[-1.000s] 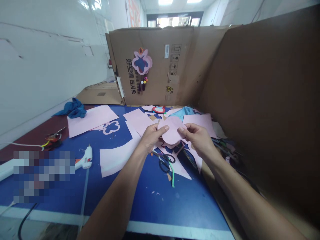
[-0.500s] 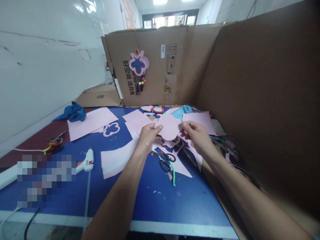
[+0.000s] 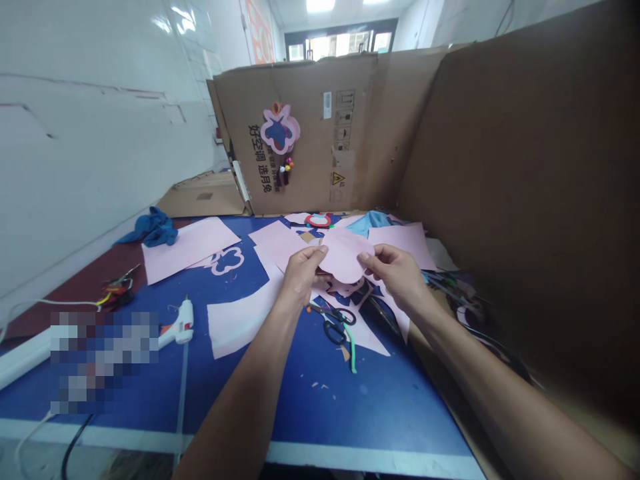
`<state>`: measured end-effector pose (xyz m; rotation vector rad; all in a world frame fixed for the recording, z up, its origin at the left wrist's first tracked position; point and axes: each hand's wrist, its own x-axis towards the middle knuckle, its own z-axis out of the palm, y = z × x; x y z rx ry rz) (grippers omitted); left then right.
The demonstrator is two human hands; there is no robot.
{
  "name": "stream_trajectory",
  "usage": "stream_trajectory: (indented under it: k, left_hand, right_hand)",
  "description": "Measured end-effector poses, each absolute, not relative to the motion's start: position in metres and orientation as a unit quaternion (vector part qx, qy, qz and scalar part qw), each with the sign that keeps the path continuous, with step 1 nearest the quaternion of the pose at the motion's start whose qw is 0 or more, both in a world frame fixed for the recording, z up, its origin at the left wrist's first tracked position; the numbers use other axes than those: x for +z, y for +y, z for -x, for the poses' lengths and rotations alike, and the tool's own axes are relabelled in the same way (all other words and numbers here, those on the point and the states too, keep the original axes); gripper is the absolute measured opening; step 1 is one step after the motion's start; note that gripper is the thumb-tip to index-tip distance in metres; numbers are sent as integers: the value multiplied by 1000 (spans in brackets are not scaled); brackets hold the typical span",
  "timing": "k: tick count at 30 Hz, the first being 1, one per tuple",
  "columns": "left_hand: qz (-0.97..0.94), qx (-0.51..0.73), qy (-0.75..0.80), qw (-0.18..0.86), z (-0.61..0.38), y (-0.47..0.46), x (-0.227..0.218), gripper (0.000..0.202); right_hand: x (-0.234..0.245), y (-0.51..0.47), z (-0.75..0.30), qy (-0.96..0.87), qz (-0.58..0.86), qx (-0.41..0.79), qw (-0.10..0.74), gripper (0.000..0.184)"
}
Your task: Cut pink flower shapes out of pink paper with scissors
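Both of my hands hold a rounded pink paper cutout (image 3: 345,253) above the blue table (image 3: 280,400). My left hand (image 3: 301,272) pinches its left edge with thumb and fingers. My right hand (image 3: 395,272) pinches its right edge the same way. Under the cutout lie more pink paper scraps (image 3: 345,288) and black-handled scissors (image 3: 333,321). A green strip (image 3: 351,347) lies beside the scissors.
Pink sheets (image 3: 187,241) are spread over the table. A white glue gun (image 3: 179,320) lies at the left, a blue cloth (image 3: 153,228) further back. Cardboard walls (image 3: 525,173) stand behind and to the right, one bearing a pink-and-blue paper ornament (image 3: 280,130). Tools clutter the right edge (image 3: 450,283).
The cutout has been turned slightly in my fingers, and both hands stay on its edges. The view has shifted a little.
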<state>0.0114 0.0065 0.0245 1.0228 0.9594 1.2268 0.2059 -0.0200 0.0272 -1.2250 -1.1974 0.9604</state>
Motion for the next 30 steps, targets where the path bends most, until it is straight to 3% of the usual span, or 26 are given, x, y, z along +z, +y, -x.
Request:
stream_trajectory:
  k: [11,30]
  left_hand:
    - [-412,547,421,596,-12,6,28,23]
    - [-425,532,412,606,-11,7,24,22]
  right_hand:
    - [26,-18,-207,-516,514,399,558,36]
    - [16,-11,-216,-524,497,378,579,26]
